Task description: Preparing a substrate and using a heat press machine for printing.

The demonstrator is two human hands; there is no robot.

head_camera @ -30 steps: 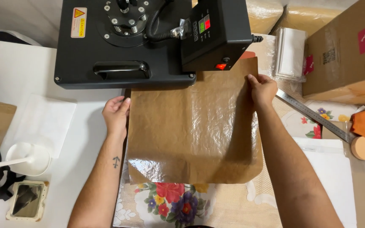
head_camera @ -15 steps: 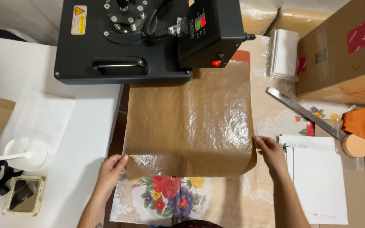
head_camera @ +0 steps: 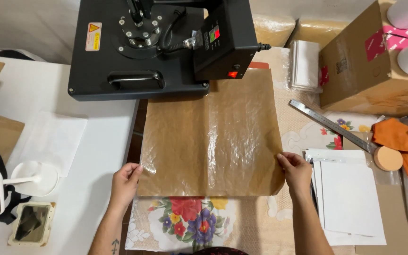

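Both hands, left (head_camera: 124, 182) and right (head_camera: 297, 171), now pinch the brown sheet (head_camera: 211, 137) at its near corners, having slid down from the heat press (head_camera: 157, 47). Sheet lies flat

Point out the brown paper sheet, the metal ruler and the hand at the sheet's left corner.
brown paper sheet (head_camera: 211, 137), head view, middle of its creased surface
metal ruler (head_camera: 329, 125), head view, mid-length of the blade
left hand (head_camera: 124, 182), head view, back of the hand

White table (head_camera: 95, 141) w/ black heat press (head_camera: 138, 52), white sheet (head_camera: 48, 139); floral cloth (head_camera: 185, 222) beside, under brown paper (head_camera: 211, 137), steel ruler (head_camera: 329, 125).
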